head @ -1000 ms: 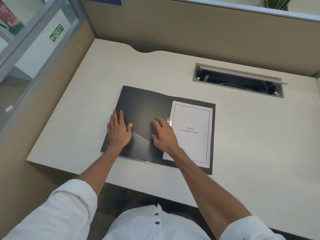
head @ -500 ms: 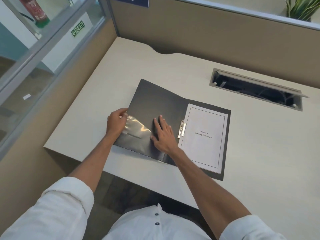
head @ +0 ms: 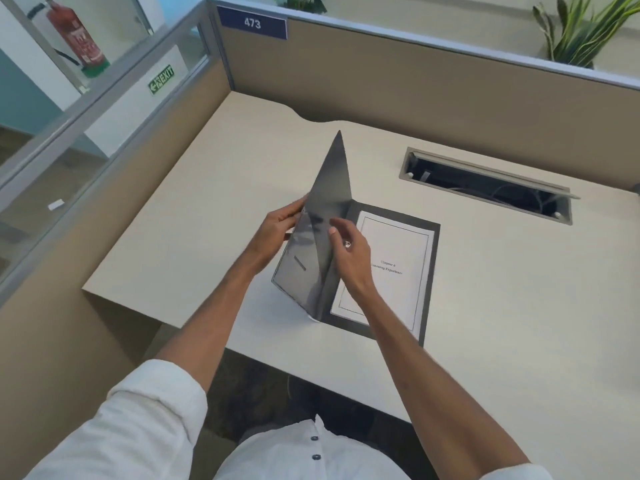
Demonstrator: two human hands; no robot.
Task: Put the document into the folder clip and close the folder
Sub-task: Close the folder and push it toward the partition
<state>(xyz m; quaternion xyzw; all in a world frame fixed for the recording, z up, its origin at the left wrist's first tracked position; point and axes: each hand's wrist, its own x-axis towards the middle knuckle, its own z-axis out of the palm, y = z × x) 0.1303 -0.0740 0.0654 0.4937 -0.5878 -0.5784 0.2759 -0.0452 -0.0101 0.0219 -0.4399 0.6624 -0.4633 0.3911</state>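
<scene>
A black folder lies on the desk with its right half flat. A white printed document rests on that half. The folder's left cover stands raised almost upright, its far corner pointing up. My left hand grips the cover's outer left edge. My right hand hovers over the spine area, fingers spread, fingertips touching the inner face of the raised cover. A glint of the metal clip shows by my right hand; most of the clip is hidden.
The beige desk has its front edge close to me. An open cable tray slot is set in the desk at the back right. Brown partition walls enclose the back and left. A plant stands behind the partition.
The left cover, flat on the desk before, has been lifted by my left hand and swung up toward the right. My right hand has risen off the cover toward the spine.
</scene>
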